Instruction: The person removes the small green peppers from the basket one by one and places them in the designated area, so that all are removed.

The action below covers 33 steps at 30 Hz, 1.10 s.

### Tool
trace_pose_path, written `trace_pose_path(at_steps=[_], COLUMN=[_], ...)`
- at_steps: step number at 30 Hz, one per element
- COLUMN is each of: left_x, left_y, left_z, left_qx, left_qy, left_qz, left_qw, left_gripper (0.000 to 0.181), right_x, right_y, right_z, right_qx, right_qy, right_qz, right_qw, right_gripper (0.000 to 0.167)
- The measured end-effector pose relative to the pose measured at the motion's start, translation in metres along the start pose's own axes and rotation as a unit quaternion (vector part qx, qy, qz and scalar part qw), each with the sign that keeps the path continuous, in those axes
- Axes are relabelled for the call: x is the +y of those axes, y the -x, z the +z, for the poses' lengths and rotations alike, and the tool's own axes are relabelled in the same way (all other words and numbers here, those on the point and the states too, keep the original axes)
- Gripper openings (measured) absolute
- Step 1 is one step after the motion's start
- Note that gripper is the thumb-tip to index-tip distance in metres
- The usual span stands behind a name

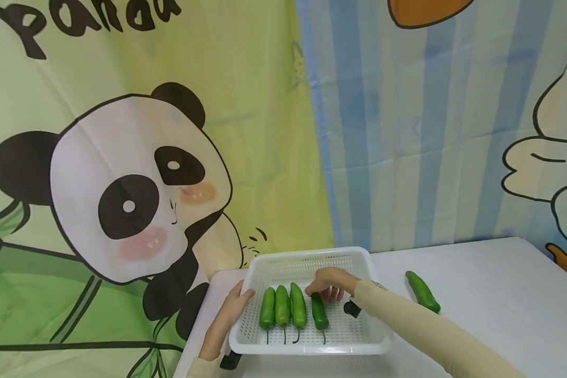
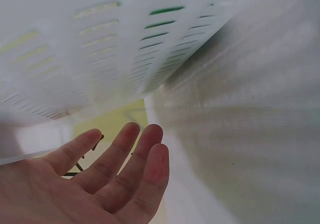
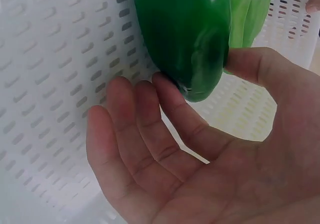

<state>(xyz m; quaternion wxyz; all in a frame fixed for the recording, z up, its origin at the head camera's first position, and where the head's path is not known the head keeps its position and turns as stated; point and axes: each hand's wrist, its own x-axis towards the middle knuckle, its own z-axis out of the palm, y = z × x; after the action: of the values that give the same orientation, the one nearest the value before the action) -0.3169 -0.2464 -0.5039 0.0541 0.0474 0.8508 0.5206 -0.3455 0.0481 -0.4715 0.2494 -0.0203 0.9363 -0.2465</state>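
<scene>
A white perforated plastic basket (image 1: 312, 348) stands on the table, holding several green chili peppers. Three lighter peppers, among them one green pepper (image 1: 282, 307), lie side by side at its left. My right hand (image 1: 333, 282) reaches into the basket and pinches the tip of a darker green chili pepper (image 3: 185, 34) between thumb and index finger; its stem points toward me. The other fingers of that hand stay off the pepper. At the left rim, my left hand (image 1: 233, 307) holds the basket, thumb over the edge and fingers (image 2: 157, 166) along the outside.
Another green chili pepper (image 1: 422, 292) lies on the white table (image 1: 491, 304) to the right of the basket. Behind the table hangs a printed curtain (image 1: 264, 131) with a panda and blue stripes.
</scene>
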Motion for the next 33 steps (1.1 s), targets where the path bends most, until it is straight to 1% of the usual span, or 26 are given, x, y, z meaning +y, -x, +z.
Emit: trace_pose_path(at_steps=[6, 14, 20, 27, 30, 33], left_x=[0.001, -0.004, -0.002, 0.001, 0.001, 0.0], left_y=[0.0, -0.004, -0.002, 0.002, 0.002, 0.002], left_z=[0.001, 0.001, 0.0, -0.001, -0.001, -0.001], left_qx=[0.0, 0.007, 0.007, 0.005, 0.001, -0.001], left_qy=[-0.001, -0.01, -0.013, -0.01, -0.006, -0.006], left_qz=[0.0, -0.001, 0.001, 0.006, 0.009, 0.011], left_qw=[1.0, 0.9999, 0.9999, 0.9999, 0.9999, 0.9999], left_gripper=[0.053, 0.052, 0.052, 0.052, 0.051, 0.051], right_x=[0.006, 0.011, 0.012, 0.011, 0.011, 0.012], right_y=[0.0, 0.004, 0.008, 0.01, 0.012, 0.014], right_z=[0.0, -0.001, -0.005, -0.016, -0.021, -0.026], right_qx=[0.008, 0.016, 0.001, -0.023, -0.032, -0.032], right_qy=[-0.01, -0.018, -0.045, -0.098, -0.108, -0.116], right_qz=[-0.003, -0.016, -0.029, -0.05, -0.056, -0.057], right_qw=[0.9999, 0.9996, 0.9986, 0.9937, 0.992, 0.991], right_gripper=[0.029, 0.026, 0.027, 0.029, 0.029, 0.029])
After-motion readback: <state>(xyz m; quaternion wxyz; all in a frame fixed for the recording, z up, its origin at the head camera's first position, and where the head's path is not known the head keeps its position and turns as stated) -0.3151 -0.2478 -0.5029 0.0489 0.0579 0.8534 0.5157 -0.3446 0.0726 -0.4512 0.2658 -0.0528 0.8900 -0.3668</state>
